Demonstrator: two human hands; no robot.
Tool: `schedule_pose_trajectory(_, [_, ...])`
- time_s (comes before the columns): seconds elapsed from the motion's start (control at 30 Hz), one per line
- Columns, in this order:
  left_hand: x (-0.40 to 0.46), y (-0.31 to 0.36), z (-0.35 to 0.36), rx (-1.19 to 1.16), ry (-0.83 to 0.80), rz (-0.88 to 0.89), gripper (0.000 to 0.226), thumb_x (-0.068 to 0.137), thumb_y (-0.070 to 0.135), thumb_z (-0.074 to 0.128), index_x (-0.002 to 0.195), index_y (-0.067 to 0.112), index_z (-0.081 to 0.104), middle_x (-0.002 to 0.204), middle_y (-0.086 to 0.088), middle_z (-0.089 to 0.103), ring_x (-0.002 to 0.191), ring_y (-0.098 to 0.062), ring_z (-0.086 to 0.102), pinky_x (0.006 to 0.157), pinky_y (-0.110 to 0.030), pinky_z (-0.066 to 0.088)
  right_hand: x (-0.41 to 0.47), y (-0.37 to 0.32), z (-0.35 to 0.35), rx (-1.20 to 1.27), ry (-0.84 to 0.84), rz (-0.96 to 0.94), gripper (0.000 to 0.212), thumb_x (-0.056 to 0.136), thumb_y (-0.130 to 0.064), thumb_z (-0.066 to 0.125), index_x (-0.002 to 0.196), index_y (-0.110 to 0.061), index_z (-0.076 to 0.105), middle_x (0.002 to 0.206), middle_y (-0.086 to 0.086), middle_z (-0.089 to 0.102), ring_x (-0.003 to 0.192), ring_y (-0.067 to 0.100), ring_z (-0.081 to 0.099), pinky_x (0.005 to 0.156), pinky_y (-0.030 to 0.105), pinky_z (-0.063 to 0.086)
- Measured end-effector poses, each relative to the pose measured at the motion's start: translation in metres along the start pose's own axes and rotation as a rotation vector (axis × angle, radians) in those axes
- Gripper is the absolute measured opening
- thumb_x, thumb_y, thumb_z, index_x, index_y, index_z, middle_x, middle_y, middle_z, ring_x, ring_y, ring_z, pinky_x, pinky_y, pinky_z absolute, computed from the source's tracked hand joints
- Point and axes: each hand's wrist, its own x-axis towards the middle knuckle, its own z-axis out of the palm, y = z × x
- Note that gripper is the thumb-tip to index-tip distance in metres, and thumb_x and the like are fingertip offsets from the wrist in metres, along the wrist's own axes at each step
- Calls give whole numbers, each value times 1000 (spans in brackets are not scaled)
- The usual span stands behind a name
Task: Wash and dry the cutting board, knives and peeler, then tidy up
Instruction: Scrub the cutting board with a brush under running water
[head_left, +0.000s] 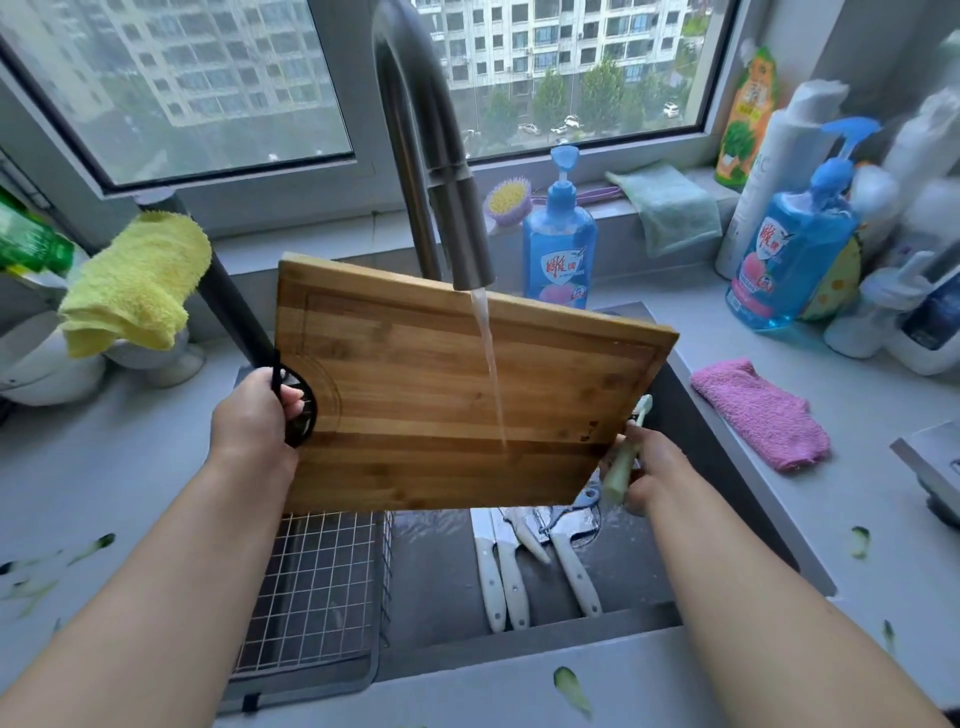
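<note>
A wooden cutting board is held tilted over the sink, under the faucet, and a stream of water runs down its face. My left hand grips its left edge at the black handle ring. My right hand is at the board's lower right corner and holds a pale green brush handle against that edge. Several white-handled knives lie in the wet sink below, with a peeler among them, partly hidden by the board.
A wire rack sits in the sink's left half. A yellow cloth hangs at left, a pink cloth lies on the right counter. Blue soap bottles and other bottles line the sill. Green peel scraps litter the counter.
</note>
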Motion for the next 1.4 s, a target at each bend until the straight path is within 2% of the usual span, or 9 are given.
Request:
schedule_pose_trajectory(0.1, [-1, 0, 0, -20, -20, 42, 30, 84, 14, 48, 55, 19, 51, 44, 9, 53, 62, -12, 50, 64, -22, 40, 0, -1, -7, 37, -112, 26, 20, 92, -26, 57, 79, -10, 60, 56, 4, 61, 37, 15, 57, 41, 18, 49])
schedule_pose_trajectory(0.23, [0, -7, -3, -125, -183, 97, 21, 90, 16, 48, 84, 18, 68, 79, 3, 71, 84, -11, 67, 77, -23, 55, -1, -2, -17, 45, -277, -70, 34, 98, -26, 45, 77, -5, 62, 58, 7, 66, 44, 14, 61, 40, 17, 50])
schedule_pose_trajectory(0.33, [-3, -15, -10, -246, -266, -36, 21, 94, 0, 47, 100, 14, 60, 106, -5, 65, 94, -7, 61, 82, -10, 43, 2, 3, -28, -6, -278, -89, 39, 97, -37, 45, 91, -6, 66, 72, 10, 67, 52, 16, 63, 46, 20, 49])
schedule_pose_trajectory(0.47, [-1, -22, -25, -72, -348, -128, 13, 97, 13, 44, 88, 17, 53, 80, -4, 62, 57, -8, 61, 66, -18, 48, 9, 5, -42, -74, -256, -85, 36, 98, -29, 49, 70, -11, 64, 52, 4, 62, 41, 15, 60, 39, 20, 49])
schedule_pose_trajectory(0.57, [0, -22, -34, 18, -380, -229, 16, 95, 26, 46, 86, 16, 55, 77, -3, 57, 60, -14, 58, 60, -26, 49, 10, -2, -43, -159, -197, -153, 24, 101, -16, 42, 85, -6, 57, 43, -1, 61, 36, 10, 59, 36, 18, 48])
schedule_pose_trajectory(0.67, [-3, -20, -38, 78, -367, -262, 18, 95, 28, 49, 87, 16, 58, 75, -3, 60, 63, -17, 58, 60, -31, 47, 9, -10, -38, -282, -227, -36, 30, 98, -30, 47, 92, -4, 60, 58, 10, 66, 43, 18, 64, 40, 23, 52])
schedule_pose_trajectory(0.8, [6, -20, -44, 73, -398, -369, 28, 100, 25, 42, 94, 6, 62, 58, -2, 69, 47, -15, 66, 53, -26, 54, 11, -16, -39, -391, -282, -101, 31, 91, -16, 51, 119, -10, 64, 95, 10, 68, 67, 21, 69, 61, 31, 58])
schedule_pose_trajectory(1.1, [25, -42, -53, 47, -506, -237, 30, 101, 12, 33, 108, 14, 62, 72, -9, 72, 58, -15, 70, 55, -24, 57, 4, -17, -29, -716, -234, -299, 13, 94, -13, 55, 101, -9, 65, 97, 21, 65, 87, 32, 62, 84, 49, 52])
schedule_pose_trajectory(1.4, [16, -61, -36, 201, -454, -141, 36, 106, 29, 29, 132, 26, 53, 105, -12, 72, 93, -26, 68, 73, -38, 53, -3, -35, -14, -850, -45, -590, 10, 89, -15, 63, 94, -11, 71, 78, 9, 64, 73, 21, 55, 69, 31, 43])
